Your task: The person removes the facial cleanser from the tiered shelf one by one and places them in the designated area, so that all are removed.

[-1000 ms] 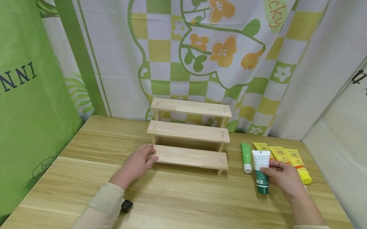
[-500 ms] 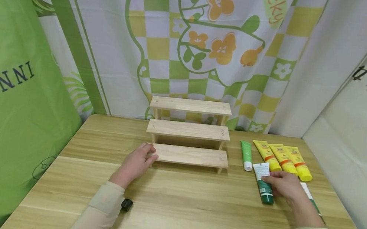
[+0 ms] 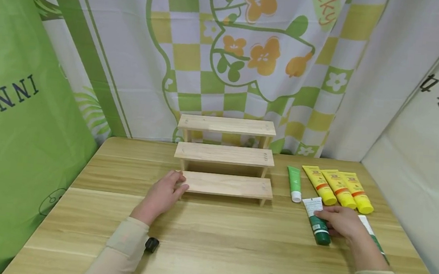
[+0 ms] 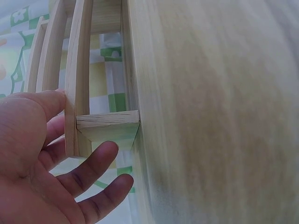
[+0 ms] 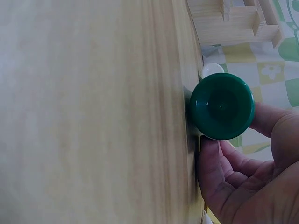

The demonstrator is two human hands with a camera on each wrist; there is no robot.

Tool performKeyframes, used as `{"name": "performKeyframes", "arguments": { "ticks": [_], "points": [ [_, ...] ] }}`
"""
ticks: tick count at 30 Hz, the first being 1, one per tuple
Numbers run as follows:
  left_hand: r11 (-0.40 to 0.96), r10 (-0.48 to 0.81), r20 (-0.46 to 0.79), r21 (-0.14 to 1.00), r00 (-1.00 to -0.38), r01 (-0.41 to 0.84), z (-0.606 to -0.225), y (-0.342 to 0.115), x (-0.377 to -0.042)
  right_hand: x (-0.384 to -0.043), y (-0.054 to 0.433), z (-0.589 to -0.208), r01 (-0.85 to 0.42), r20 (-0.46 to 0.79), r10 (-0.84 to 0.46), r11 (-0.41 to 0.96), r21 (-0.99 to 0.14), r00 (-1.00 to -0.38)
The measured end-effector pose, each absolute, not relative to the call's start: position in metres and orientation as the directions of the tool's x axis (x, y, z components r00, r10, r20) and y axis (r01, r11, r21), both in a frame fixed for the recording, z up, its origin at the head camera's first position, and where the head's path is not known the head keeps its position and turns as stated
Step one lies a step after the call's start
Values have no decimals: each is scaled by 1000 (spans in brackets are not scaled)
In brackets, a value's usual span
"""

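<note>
A three-tier wooden step shelf (image 3: 222,184) stands at the back middle of the table. My left hand (image 3: 161,195) holds the left end of its lowest step; in the left wrist view the thumb lies against the board (image 4: 77,79) and the two nearest fingers are straighter and apart from it. At the right, my right hand (image 3: 344,224) pinches a white and dark green squeeze tube (image 3: 320,230) by its side, cap towards me. Its round green cap (image 5: 222,106) faces the right wrist camera, low by the tabletop. Another white and green tube (image 3: 373,238) lies partly hidden behind that hand.
Three yellow tubes (image 3: 336,189) lie side by side at the back right. A small light green tube (image 3: 294,184) with a white cap lies between them and the shelf. Patterned curtain (image 3: 250,69) hangs behind the wooden table (image 3: 223,253), with a green cloth (image 3: 20,156) at left.
My right hand has brought the white and green tube nearer to me and slightly right, down by the tabletop, tilting it. The left hand stays at the shelf.
</note>
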State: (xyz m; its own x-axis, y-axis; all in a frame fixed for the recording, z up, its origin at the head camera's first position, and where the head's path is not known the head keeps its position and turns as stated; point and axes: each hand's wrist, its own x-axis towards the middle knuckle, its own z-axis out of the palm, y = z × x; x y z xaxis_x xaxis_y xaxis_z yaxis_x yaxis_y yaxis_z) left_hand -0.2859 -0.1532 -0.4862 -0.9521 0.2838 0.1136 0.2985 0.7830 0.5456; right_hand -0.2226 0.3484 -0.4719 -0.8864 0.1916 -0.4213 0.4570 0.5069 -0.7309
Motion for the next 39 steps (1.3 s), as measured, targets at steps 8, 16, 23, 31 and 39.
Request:
{"name": "performKeyframes", "arguments": {
  "ticks": [8, 16, 23, 31, 39],
  "points": [
    [784, 289, 101, 546, -952, 296, -484, -156, -287, -221, 346, -470, 451, -416, 184, 485, -750, -890],
    [799, 301, 124, 508, -945, 321, -486, -157, -290, -214, 347, -465, 408, -365, 187, 507, -760, -912],
    [819, 315, 134, 461, -939, 341, -489, -158, -294, -213, 343, -450, 345, -312, 152, 519, -782, -938],
    [839, 319, 100, 433, -943, 329, -484, -161, -288, -224, 316, -419, 143, -120, 77, 600, -787, -990],
    [849, 324, 61, 421, -944, 319, -467, -167, -288, -237, 276, -391, -13, 103, 73, 757, -654, -992]
  ]
}}
